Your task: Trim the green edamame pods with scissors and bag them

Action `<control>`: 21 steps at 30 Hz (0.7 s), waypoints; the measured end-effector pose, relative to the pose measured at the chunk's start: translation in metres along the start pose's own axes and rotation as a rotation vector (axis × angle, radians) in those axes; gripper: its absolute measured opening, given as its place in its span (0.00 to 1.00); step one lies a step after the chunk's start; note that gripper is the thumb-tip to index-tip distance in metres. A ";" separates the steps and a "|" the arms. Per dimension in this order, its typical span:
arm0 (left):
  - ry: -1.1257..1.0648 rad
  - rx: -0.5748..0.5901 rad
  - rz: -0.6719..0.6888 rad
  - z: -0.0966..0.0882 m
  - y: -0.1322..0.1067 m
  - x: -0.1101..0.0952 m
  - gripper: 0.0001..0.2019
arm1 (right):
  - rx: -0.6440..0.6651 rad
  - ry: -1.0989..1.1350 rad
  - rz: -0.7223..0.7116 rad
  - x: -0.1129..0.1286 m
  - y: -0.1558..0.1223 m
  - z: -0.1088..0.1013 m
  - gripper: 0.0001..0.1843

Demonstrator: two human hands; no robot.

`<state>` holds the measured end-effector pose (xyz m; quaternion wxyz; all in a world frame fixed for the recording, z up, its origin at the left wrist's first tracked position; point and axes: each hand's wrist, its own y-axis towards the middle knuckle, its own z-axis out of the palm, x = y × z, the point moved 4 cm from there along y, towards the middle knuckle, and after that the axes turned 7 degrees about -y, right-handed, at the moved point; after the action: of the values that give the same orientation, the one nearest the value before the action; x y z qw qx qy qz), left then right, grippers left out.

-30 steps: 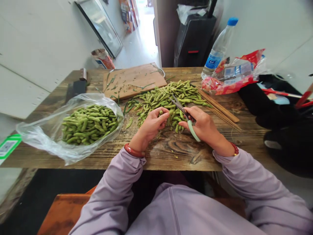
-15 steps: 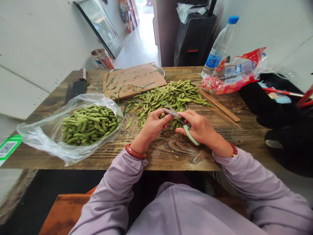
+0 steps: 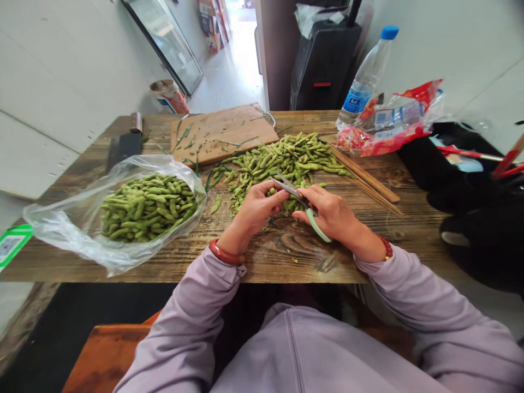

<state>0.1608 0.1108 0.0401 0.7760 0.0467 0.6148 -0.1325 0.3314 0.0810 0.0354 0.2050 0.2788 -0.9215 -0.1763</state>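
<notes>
My right hand (image 3: 329,212) grips a pair of scissors (image 3: 317,226) with pale green handles, the blades parted and pointing left. Pinched in the fingers of my left hand (image 3: 258,206) is an edamame pod (image 3: 271,192), mostly covered by the fingers and lying against the blades. Just beyond both hands spreads a heap of edamame pods (image 3: 286,158) on the wooden table (image 3: 262,262). A clear plastic bag (image 3: 73,240) on the left lies open, with many pods (image 3: 149,207) inside it.
A cutting board (image 3: 225,128) with green scraps lies behind the heap, a cleaver (image 3: 124,150) to its left. Wooden chopsticks (image 3: 368,177) rest to the right. Farther back stand a water bottle (image 3: 364,82) and red-and-clear packaging (image 3: 393,128). Black items (image 3: 470,218) crowd the right edge.
The view has shifted very slightly. My hands, the scissors and the pod keep nearly the same positions, with the blades still parted.
</notes>
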 end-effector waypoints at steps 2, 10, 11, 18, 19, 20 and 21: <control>0.017 -0.004 0.019 -0.001 0.000 -0.001 0.15 | 0.006 -0.014 -0.001 0.000 0.000 0.000 0.21; -0.137 -0.051 -0.034 -0.010 0.001 -0.004 0.15 | 0.001 0.032 0.051 -0.005 -0.001 0.001 0.22; -0.177 -0.065 -0.033 -0.012 0.001 -0.004 0.15 | -0.010 0.044 0.058 -0.007 0.000 0.000 0.23; -0.292 -0.083 -0.020 -0.019 0.005 -0.004 0.14 | -0.065 0.085 0.059 -0.012 0.001 -0.001 0.27; -0.296 -0.076 -0.022 -0.019 0.005 -0.003 0.14 | -0.065 0.084 0.058 -0.011 0.000 0.000 0.27; -0.298 -0.067 -0.027 -0.018 0.005 -0.003 0.14 | -0.064 0.081 0.057 -0.011 0.000 0.000 0.27; -0.295 -0.059 -0.035 -0.016 0.004 -0.003 0.14 | -0.064 0.080 0.056 -0.010 0.000 0.000 0.27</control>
<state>0.1461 0.1193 0.0384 0.8565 -0.0066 0.4985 -0.1334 0.3391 0.0875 0.0326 0.2556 0.2531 -0.9139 -0.1885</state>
